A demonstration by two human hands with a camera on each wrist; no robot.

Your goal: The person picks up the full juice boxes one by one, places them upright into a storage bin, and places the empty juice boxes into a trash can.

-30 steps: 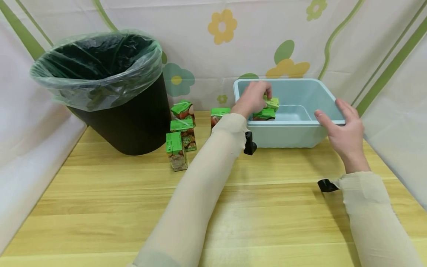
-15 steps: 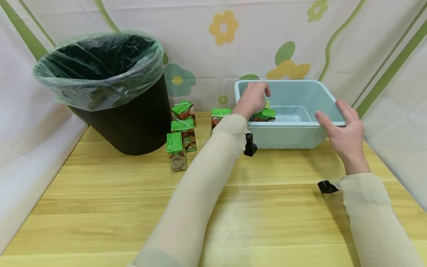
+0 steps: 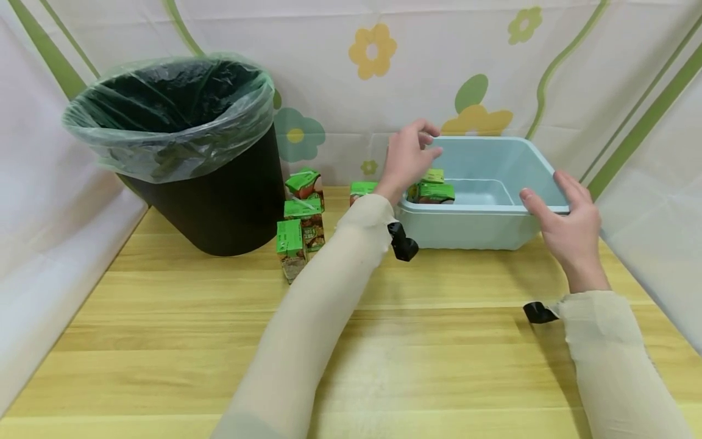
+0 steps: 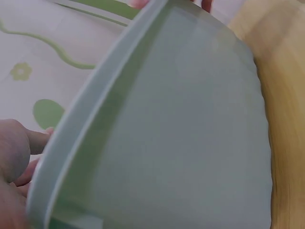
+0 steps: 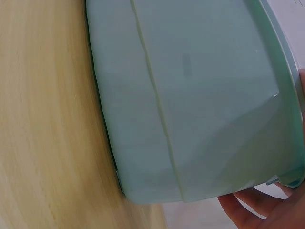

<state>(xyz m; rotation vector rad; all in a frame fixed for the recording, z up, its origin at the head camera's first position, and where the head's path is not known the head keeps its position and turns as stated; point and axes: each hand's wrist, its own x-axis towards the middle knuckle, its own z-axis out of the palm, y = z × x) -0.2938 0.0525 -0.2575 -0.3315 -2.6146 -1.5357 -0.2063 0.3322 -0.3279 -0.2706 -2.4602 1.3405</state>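
Observation:
In the head view my left hand (image 3: 408, 155) hovers over the left end of a light blue plastic tub (image 3: 466, 229), its fingers loosely bent around nothing. Below it, inside the tub, stand small green-topped juice boxes (image 3: 437, 192), partly hidden by the wrist and rim. My right hand (image 3: 573, 235) grips the tub's front right corner, thumb over the front rim and fingers along the right side. Left of the tub, another juice box (image 3: 362, 188) shows behind my left forearm. The left wrist view shows the tub's outer wall (image 4: 181, 114) and my left fingers beyond its rim.
A black trash bin (image 3: 219, 201) lined with a clear greenish bag (image 3: 175, 149) stands at the back left. Beside it are several juice boxes (image 3: 290, 241) in a staggered row, one with a straw. A flowered cloth (image 3: 373, 91) hangs behind the wooden table (image 3: 164, 341).
My left hand has lifted out of the tub and moved slightly left, letting go of a juice box that now sits inside. The right hand has kept its grip on the corner.

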